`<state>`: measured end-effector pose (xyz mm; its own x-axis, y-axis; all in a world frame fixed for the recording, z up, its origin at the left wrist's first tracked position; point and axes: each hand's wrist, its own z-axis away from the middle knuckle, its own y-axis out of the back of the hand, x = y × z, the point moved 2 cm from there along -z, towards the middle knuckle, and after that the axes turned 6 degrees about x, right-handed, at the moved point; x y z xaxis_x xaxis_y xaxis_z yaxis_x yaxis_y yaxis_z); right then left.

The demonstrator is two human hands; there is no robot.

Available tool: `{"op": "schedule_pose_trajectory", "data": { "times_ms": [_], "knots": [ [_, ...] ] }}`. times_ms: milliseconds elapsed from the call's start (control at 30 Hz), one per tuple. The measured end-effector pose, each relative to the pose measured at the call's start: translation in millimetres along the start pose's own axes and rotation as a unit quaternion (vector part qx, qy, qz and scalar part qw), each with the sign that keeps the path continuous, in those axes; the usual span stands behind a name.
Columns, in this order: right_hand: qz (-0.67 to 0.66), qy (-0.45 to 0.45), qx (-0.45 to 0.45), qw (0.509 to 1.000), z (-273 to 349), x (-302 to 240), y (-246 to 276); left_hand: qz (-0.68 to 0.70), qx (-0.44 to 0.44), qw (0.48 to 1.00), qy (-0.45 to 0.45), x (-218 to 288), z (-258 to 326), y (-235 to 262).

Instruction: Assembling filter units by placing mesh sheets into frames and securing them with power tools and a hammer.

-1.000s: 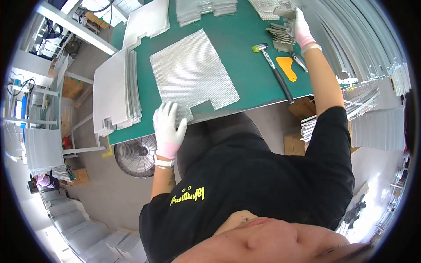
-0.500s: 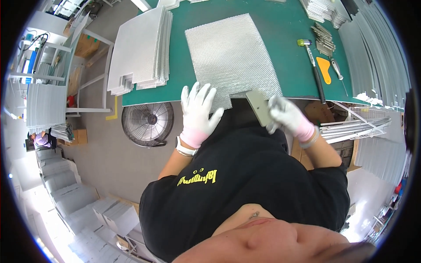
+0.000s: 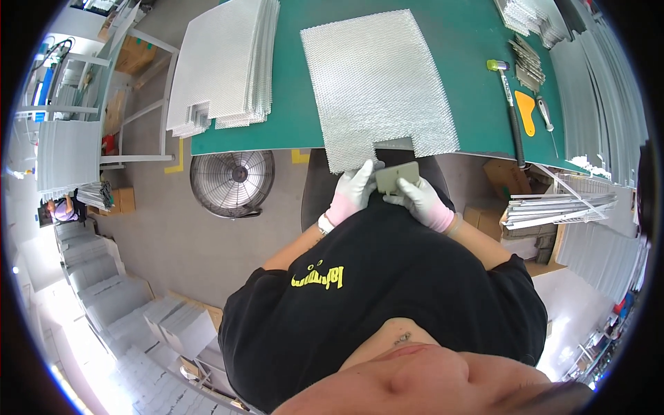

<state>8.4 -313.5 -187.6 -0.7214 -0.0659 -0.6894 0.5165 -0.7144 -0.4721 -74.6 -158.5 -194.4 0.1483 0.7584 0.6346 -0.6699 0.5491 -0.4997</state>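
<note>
**Grey metal piece held in both gloved hands at the edge of a green tabletop**

Grey and flat, a small rectangular metal piece (image 3: 397, 176) sits between two white-gloved hands just off the near edge of the green tabletop (image 3: 290, 131), seen from the head camera looking down. The left hand (image 3: 353, 194) has its grip closed on the piece's left end, fingers curled over the top; the right hand (image 3: 420, 200) holds the right end from below, grip likewise closed on it. The piece lies directly below a rectangular notch cut into the near edge of a silver mesh sheet (image 3: 377, 83), which is spread flat on the tabletop and overhangs its edge slightly. To the left on the tabletop stands a stack of mesh sheets (image 3: 221, 62). To the right lie a hammer (image 3: 508, 104) with a long dark handle, an orange scraper (image 3: 526, 111) and a screwdriver (image 3: 546, 117), all well apart from the hands. A round floor fan (image 3: 232, 182) stands on the floor under the tabletop's left part, near the person's left.
</note>
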Motion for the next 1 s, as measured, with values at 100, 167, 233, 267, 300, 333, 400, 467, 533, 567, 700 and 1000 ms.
{"op": "schedule_pose_trajectory", "data": {
  "times_ms": [100, 167, 233, 267, 300, 333, 400, 467, 533, 567, 700, 1000],
  "knots": [
    [-0.141, 0.017, 0.006, 0.99, -8.5, 7.2, 3.9, 0.014, 0.001, 0.999, -0.043, -3.0, -6.5, -0.6],
    [-0.157, 0.02, -0.036, 0.987, -13.0, 6.5, 6.0, 0.029, 0.016, 0.998, -0.059, -2.2, -6.7, -0.6],
    [-0.137, 0.027, -0.016, 0.99, -13.3, 4.8, 6.4, 0.023, 0.037, 0.997, -0.06, -1.3, -3.3, -3.9],
    [-0.118, 0.035, 0.005, 0.992, -13.1, 2.8, 5.8, 0.017, 0.057, 0.996, -0.062, 0.4, -1.1, -5.1],
    [-0.118, 0.034, 0.004, 0.992, -13.5, 1.4, 4.4, 0.017, 0.059, 0.996, -0.062, 0.6, -0.5, -4.6],
    [-0.084, 0.049, 0.03, 0.995, -14.1, -0.4, 3.8, 0.021, 0.055, 0.997, -0.059, 0.8, -0.1, -4.2],
    [-0.049, 0.065, 0.056, 0.995, -13.4, -5.4, 2.1, 0.026, 0.051, 0.997, -0.057, 0.4, -1.6, -1.4],
    [0.046, 0.099, 0.09, 0.99, -9.5, -10.5, 0.2, -0.061, 0.074, 0.995, -0.042, -1.6, -2.8, 6.5],
    [0.069, 0.104, 0.091, 0.988, -7.1, -18.0, -3.1, -0.037, 0.075, 0.995, -0.05, -2.8, -1.1, 5.3],
    [0.091, 0.109, 0.093, 0.985, -6.7, -20.8, -3.6, -0.015, 0.074, 0.996, -0.057, -1.5, -0.5, 2.9],
    [0.068, 0.092, 0.091, 0.989, -8.3, -14.7, -0.2, 0.005, 0.055, 0.995, -0.077, -2.0, 1.3, 0.7],
    [0.075, 0.118, 0.089, 0.986, -13.9, -6.7, -6.5, -0.073, -0.055, 0.994, -0.054, -10.8, -4.0, -12.5]
  ]
}}
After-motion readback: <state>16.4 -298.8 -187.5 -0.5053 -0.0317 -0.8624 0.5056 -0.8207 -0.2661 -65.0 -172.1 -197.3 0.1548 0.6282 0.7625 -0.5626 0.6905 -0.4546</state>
